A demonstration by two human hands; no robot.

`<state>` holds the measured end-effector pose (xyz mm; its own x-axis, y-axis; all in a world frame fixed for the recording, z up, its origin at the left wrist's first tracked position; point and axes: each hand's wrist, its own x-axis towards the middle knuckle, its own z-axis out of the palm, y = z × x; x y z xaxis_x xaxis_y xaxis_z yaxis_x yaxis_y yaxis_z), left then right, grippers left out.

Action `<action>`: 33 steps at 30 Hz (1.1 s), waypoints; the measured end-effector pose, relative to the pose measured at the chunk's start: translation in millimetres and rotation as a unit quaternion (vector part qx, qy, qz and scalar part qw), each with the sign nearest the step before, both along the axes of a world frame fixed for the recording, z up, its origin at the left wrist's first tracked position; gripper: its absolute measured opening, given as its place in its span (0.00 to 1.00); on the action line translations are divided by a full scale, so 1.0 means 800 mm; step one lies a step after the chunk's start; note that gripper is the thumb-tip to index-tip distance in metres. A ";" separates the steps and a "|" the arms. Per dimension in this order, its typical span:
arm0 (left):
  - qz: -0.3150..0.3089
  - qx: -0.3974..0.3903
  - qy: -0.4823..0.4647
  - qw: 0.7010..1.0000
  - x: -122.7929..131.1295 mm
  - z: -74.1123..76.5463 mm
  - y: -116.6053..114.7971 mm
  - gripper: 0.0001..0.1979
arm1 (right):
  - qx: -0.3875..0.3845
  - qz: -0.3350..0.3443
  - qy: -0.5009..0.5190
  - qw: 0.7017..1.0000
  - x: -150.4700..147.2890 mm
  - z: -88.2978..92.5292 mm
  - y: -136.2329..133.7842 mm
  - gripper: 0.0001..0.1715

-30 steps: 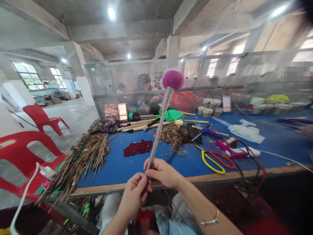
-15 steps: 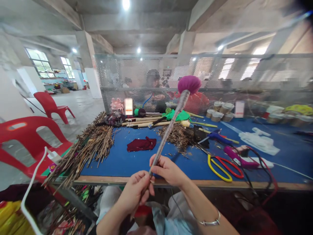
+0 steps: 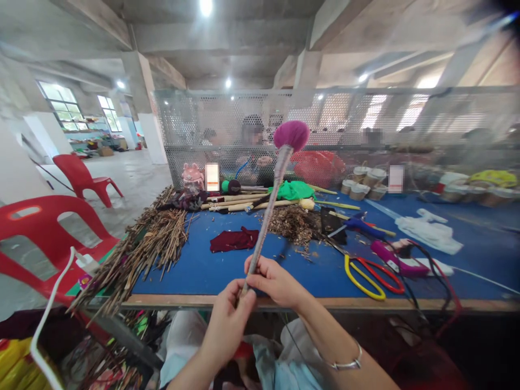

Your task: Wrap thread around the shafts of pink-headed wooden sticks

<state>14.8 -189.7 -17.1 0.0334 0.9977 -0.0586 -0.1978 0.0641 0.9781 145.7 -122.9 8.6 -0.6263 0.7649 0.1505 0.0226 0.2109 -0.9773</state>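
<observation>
I hold a long grey-wrapped stick point(image 3: 268, 211) with a fuzzy magenta ball point(image 3: 291, 135) at its top, tilted up and to the right over the blue table point(image 3: 203, 268). My right hand point(image 3: 274, 281) pinches the shaft near its lower end. Just below it, my left hand point(image 3: 227, 325) is closed round the bottom of the same stick. A silver bangle point(image 3: 345, 362) sits on my right wrist.
A heap of dry twigs point(image 3: 142, 252) covers the table's left end. Dark red cloth point(image 3: 233, 239), wood chips point(image 3: 293, 223), yellow-and-red scissors point(image 3: 371, 273), a pink glue gun point(image 3: 396, 262) with cables and bamboo sticks point(image 3: 244, 203) lie behind. Red chairs point(image 3: 44, 238) stand left; people sit beyond a mesh screen point(image 3: 325, 124).
The stick's ball end swung right and then back left. Both hands kept their hold on the shaft, the left one sliding up close under the right.
</observation>
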 end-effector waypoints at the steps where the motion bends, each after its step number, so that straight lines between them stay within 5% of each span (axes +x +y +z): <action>1: 0.050 0.042 0.039 0.997 0.001 -0.003 -0.001 0.14 | 0.020 -0.018 -0.006 1.000 -0.001 -0.001 0.001 0.09; 4: 0.086 0.069 0.074 0.991 -0.002 -0.008 -0.001 0.13 | 0.018 -0.014 -0.002 1.000 -0.002 0.002 0.000 0.08; 8: -0.090 -0.014 -0.036 0.995 -0.012 -0.006 0.003 0.16 | -0.035 0.052 0.029 0.998 0.002 0.013 -0.004 0.10; 10: -0.120 -0.029 -0.034 0.992 -0.013 -0.004 0.004 0.18 | -0.027 0.036 0.023 0.999 0.000 0.016 -0.005 0.10; 16: 0.099 0.107 0.156 0.977 -0.010 0.005 0.001 0.14 | 0.024 -0.069 -0.003 0.997 -0.015 0.006 0.000 0.09; 22: -0.090 -0.040 -0.031 0.995 -0.014 0.010 0.006 0.17 | -0.055 0.011 0.056 0.997 -0.005 0.004 0.005 0.12; 24: -0.076 -0.034 -0.006 0.996 -0.014 0.011 0.008 0.17 | -0.035 -0.004 0.041 0.999 -0.007 0.002 0.007 0.11; 27: 0.066 0.057 0.106 0.991 -0.012 0.009 0.011 0.16 | 0.008 -0.050 0.008 0.999 -0.014 0.000 0.007 0.09; 29: 0.108 0.097 0.123 0.982 -0.011 0.008 0.011 0.13 | 0.008 -0.052 0.012 0.999 -0.016 0.001 0.006 0.08; 33: -0.003 -0.007 -0.032 0.999 -0.011 0.009 0.009 0.14 | -0.052 0.017 0.061 0.997 -0.009 0.010 0.002 0.10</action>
